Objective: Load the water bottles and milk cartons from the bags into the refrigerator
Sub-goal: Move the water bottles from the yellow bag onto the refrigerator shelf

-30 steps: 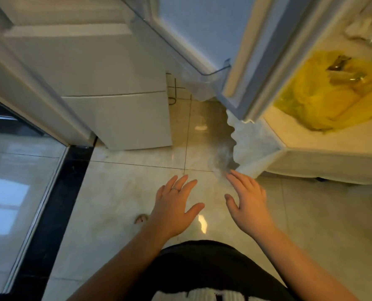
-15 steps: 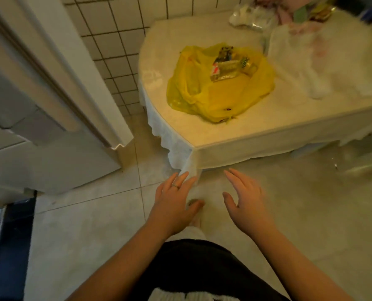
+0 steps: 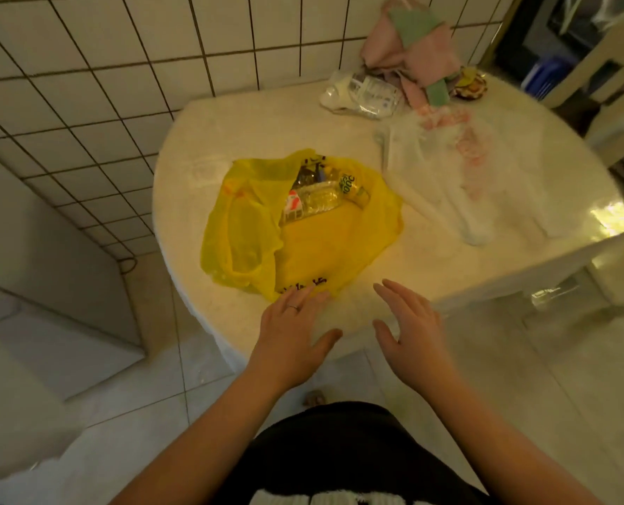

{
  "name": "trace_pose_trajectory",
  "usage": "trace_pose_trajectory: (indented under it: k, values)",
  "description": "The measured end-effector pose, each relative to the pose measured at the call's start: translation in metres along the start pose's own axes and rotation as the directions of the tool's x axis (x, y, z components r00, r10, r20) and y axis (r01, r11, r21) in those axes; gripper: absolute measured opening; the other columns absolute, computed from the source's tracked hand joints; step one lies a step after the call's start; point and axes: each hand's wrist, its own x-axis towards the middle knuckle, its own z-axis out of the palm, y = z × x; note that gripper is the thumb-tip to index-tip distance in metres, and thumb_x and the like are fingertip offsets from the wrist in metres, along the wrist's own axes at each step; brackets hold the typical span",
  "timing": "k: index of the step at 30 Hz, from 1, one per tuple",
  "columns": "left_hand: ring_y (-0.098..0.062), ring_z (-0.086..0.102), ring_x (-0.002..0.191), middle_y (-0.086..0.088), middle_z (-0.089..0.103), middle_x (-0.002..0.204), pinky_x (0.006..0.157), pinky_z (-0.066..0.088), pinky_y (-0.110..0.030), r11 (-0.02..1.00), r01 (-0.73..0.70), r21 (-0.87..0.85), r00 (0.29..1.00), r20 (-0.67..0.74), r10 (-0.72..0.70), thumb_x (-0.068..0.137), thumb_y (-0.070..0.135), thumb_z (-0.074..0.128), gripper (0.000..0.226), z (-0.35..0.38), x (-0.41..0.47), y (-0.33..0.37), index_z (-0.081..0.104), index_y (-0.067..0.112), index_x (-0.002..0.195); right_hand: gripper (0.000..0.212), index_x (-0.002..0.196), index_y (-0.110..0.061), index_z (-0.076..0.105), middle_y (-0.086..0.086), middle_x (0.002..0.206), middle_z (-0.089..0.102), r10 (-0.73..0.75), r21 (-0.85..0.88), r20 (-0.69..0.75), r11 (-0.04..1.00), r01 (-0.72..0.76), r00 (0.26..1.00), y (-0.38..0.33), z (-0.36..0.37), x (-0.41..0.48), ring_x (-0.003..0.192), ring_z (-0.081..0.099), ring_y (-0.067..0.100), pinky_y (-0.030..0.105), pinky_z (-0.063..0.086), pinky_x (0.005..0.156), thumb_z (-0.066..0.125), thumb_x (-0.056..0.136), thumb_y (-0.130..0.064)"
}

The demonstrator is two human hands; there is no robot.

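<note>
Roughly mid-task at best, judging from the load on show; no way to count what already sits in the fridge, with no shelf or door in view. Left to move: one clear ribbed plastic water bottle (image 3: 318, 200) lying on its side in the open mouth of the crumpled, thin yellow plastic bag (image 3: 303, 246), plus a second bottle (image 3: 352, 185) with a green-yellow label just behind it. Also a small white-and-red item (image 3: 291, 208) touching the first bottle's left end, carton or label, too blurred to call. Bottle walls transparent, tinted yellow by the bag, cap end hidden under folds. Bag slack and translucent, black print near its front edge, resting on the pale glossy table top (image 3: 237, 118) against the tiled wall. Flat white plastic bag (image 3: 460, 165) with pink print to the right, apart from the yellow one, probably emptied already, as a guess only. Both hands empty: left hand (image 3: 292, 333), ring on one finger, fingers straight and spread, tips at the yellow bag's near edge, touching or just above, can't tell; right hand (image 3: 409, 333) spread the same way over the table's near edge, gripping nothing. Pale grey cabinet side (image 3: 48, 227) at far left, likely the refrigerator.
</note>
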Motion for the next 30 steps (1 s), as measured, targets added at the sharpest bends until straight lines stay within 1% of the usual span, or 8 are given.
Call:
trace_pose_trajectory:
  k: [3, 9, 13, 16, 20, 25, 28, 30]
  values:
    - [-0.023, 0.024, 0.146, 0.006, 0.031, 0.158, 0.114, 0.028, -0.047, 0.999, 0.031, 0.011, 1.000, -0.003, -0.031, 0.083, 0.073, 0.028, 0.075, -0.003, 0.031, -0.001, 0.038, 0.035, 0.147, 0.054, 0.144, -0.028, 0.045, -0.006, 0.150, 0.042, 0.005, 0.002, 0.010, 1.000, -0.005, 1.000, 0.011, -0.003, 0.033, 0.137, 0.037, 0.020, 0.044, 0.030, 0.108, 0.060, 0.092, -0.029]
    - [-0.025, 0.026, 0.144, 0.003, 0.034, 0.156, 0.115, 0.028, -0.048, 0.995, 0.100, 0.005, 0.994, -0.044, -0.099, 0.081, 0.068, 0.034, 0.072, -0.007, 0.069, 0.003, 0.045, 0.031, 0.143, 0.055, 0.144, -0.029, 0.046, -0.006, 0.149, 0.044, -0.024, 0.056, 0.045, 0.998, 0.021, 0.999, 0.027, -0.004, 0.090, 0.134, 0.040, 0.022, 0.045, 0.033, 0.103, 0.060, 0.090, -0.029]
    - [-0.030, 0.025, 0.143, -0.002, 0.036, 0.155, 0.115, 0.026, -0.049, 0.982, 0.187, 0.031, 0.971, -0.157, -0.180, 0.082, 0.055, 0.056, 0.065, -0.010, 0.097, 0.003, 0.048, 0.029, 0.141, 0.056, 0.142, -0.029, 0.048, -0.007, 0.147, 0.047, -0.093, 0.087, 0.093, 0.993, 0.085, 0.991, 0.034, -0.003, 0.133, 0.131, 0.044, 0.024, 0.047, 0.036, 0.101, 0.053, 0.086, -0.036]
    - [-0.032, 0.018, 0.145, -0.004, 0.032, 0.156, 0.115, 0.025, -0.055, 0.947, 0.309, 0.092, 0.924, -0.266, -0.275, 0.077, 0.043, 0.069, 0.065, -0.016, 0.113, 0.004, 0.050, 0.029, 0.138, 0.055, 0.141, -0.029, 0.050, -0.007, 0.146, 0.047, -0.173, 0.111, 0.133, 0.981, 0.158, 0.976, 0.034, -0.002, 0.167, 0.132, 0.044, 0.025, 0.049, 0.036, 0.104, 0.053, 0.087, -0.037]
    - [-0.036, 0.013, 0.147, -0.008, 0.024, 0.159, 0.114, 0.021, -0.057, 0.852, 0.499, 0.162, 0.840, -0.333, -0.429, 0.074, 0.042, 0.075, 0.069, -0.024, 0.132, -0.007, 0.049, 0.029, 0.137, 0.053, 0.146, -0.032, 0.041, -0.009, 0.152, 0.038, -0.277, 0.130, 0.286, 0.960, 0.249, 0.917, 0.021, 0.007, 0.212, 0.138, 0.034, 0.020, 0.047, 0.028, 0.111, 0.053, 0.094, -0.034]
    - [-0.037, 0.012, 0.147, -0.009, 0.016, 0.162, 0.113, 0.022, -0.054, 0.766, 0.623, 0.159, 0.769, -0.308, -0.561, 0.078, 0.043, 0.072, 0.074, -0.038, 0.144, -0.036, 0.041, 0.029, 0.143, 0.057, 0.145, -0.028, 0.041, -0.002, 0.149, 0.042, -0.466, 0.189, 0.397, 0.884, 0.427, 0.790, -0.019, 0.033, 0.271, 0.137, 0.038, 0.024, 0.051, 0.035, 0.109, 0.051, 0.089, -0.034]
    - [-0.035, 0.023, 0.143, -0.008, 0.028, 0.158, 0.109, 0.027, -0.050, 0.746, 0.645, 0.167, 0.751, -0.320, -0.578, 0.080, 0.039, 0.070, 0.068, -0.044, 0.141, -0.047, 0.044, 0.027, 0.142, 0.059, 0.146, -0.025, 0.040, 0.002, 0.150, 0.041, -0.528, 0.171, 0.419, 0.845, 0.506, 0.739, -0.047, 0.050, 0.300, 0.135, 0.040, 0.028, 0.050, 0.037, 0.108, 0.055, 0.089, -0.028]
    - [-0.035, 0.037, 0.132, -0.007, 0.042, 0.146, 0.100, 0.037, -0.047, 0.761, 0.636, 0.128, 0.745, -0.361, -0.561, 0.079, 0.030, 0.070, 0.060, -0.050, 0.136, -0.055, 0.051, 0.024, 0.135, 0.062, 0.147, -0.024, 0.039, 0.003, 0.152, 0.039, -0.542, 0.145, 0.420, 0.832, 0.536, 0.728, -0.061, 0.060, 0.311, 0.137, 0.036, 0.028, 0.050, 0.035, 0.109, 0.058, 0.089, -0.025]
